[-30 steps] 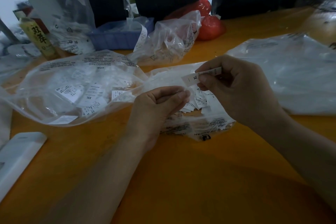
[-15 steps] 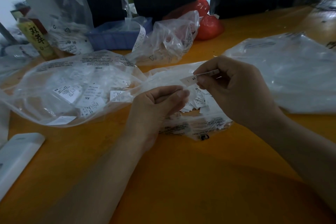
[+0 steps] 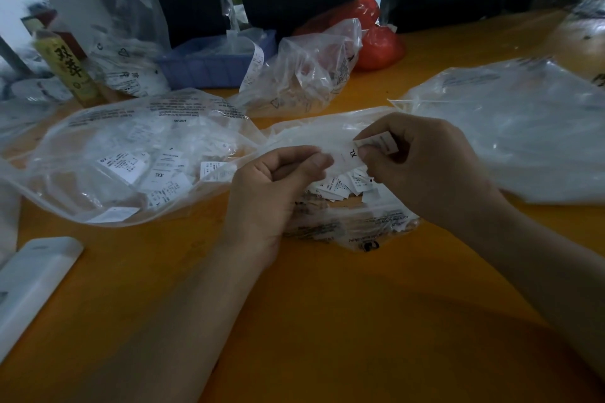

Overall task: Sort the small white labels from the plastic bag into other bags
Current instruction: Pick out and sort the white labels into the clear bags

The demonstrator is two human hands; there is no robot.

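My right hand [image 3: 422, 167] pinches a small white label [image 3: 376, 144] marked XL between thumb and curled fingers, just right of frame centre. My left hand [image 3: 278, 183] sits close beside it, fingers curled with the thumb tip at the label's near end; whether it actually grips the label or the film under it, I cannot tell.

Directly beneath both hands lies the clear plastic bag [image 3: 357, 226], printed along its lower edge, with a heap of loose labels [image 3: 343, 185] inside, showing between my hands.

In the left of the frame a larger clear bag [image 3: 137, 154] holds more labels, some reading XS and XXL. At right, another clear bag [image 3: 510, 127] lies flat; I cannot make out its contents. Above centre, a crumpled clear bag [image 3: 304, 72] stands before a blue basket [image 3: 209, 62] and a red bag [image 3: 376, 42]. A yellow bottle [image 3: 70, 69] stands at upper left and a white flat object [image 3: 32, 278] lies at lower left, all on the orange table [image 3: 327, 321].

Against half a second ago, the label has tipped more toward me, its XL now easier to read, and my left thumb has closed in on it.
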